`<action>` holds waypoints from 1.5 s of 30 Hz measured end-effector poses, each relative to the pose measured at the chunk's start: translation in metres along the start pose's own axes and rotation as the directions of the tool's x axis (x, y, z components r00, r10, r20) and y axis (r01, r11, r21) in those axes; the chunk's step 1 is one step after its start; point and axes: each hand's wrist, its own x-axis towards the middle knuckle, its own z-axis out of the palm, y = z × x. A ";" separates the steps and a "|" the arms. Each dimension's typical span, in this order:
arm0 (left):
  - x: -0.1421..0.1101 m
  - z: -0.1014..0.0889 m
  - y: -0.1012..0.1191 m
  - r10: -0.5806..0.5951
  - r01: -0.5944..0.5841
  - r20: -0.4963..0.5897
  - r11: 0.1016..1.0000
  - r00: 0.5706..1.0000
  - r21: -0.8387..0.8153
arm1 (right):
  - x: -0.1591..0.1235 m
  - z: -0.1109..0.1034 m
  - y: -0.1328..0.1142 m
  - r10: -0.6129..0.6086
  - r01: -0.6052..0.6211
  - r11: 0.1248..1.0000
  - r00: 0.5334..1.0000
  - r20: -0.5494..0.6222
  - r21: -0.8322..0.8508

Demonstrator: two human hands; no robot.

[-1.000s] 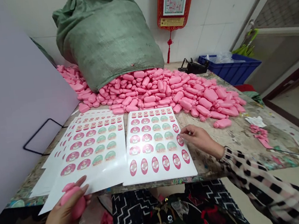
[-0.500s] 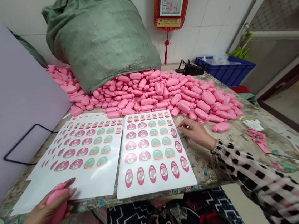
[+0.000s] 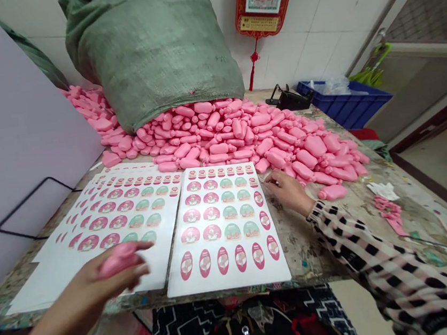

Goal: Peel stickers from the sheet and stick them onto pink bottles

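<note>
A small pink plastic bottle [image 3: 118, 259] is held in my left hand [image 3: 99, 284], its fingers closed round it. That hand hovers over the lower part of the fanned sticker sheets [image 3: 159, 263] on the left, blurred a little by motion. My right hand [image 3: 291, 194] rests at the upper right edge of a single sticker sheet [image 3: 224, 281], thumb and forefinger pinched together. Whatever lies between those fingertips is too small to make out. Pink and green half-round stickers and pink ovals cover this sheet.
A large heap of pink bottles [image 3: 215, 136] spills from a green sack [image 3: 154, 51] behind the sheets. One loose bottle [image 3: 332, 192] lies right of my right hand. Farther back stand a black tape dispenser [image 3: 294, 98] and a blue crate [image 3: 356, 106]. A pale panel [image 3: 24, 158] borders the left.
My left hand has moved up and to the right with the pink bottle, from the table's front edge to over the sheets. My right hand stays beside the sheet's edge. The view has shifted slightly.
</note>
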 end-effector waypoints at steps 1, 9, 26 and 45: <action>0.000 0.023 0.014 0.088 -0.095 0.067 0.991 0.994 0.096 | 0.002 0.000 0.000 -0.010 0.010 1.000 1.000 -0.006 -0.016; 0.051 0.182 0.065 0.481 -0.664 0.464 0.606 0.744 0.438 | -0.006 -0.003 -0.010 -0.108 0.112 0.985 0.994 0.035 -0.134; 0.076 0.224 0.053 0.396 -0.589 0.445 0.414 0.803 0.694 | -0.008 -0.008 0.002 -0.155 0.173 0.976 0.978 0.137 -0.131; 0.084 0.223 0.058 0.376 -0.684 0.571 0.414 0.730 0.601 | -0.011 0.008 0.001 0.013 -0.016 0.999 0.998 0.069 0.038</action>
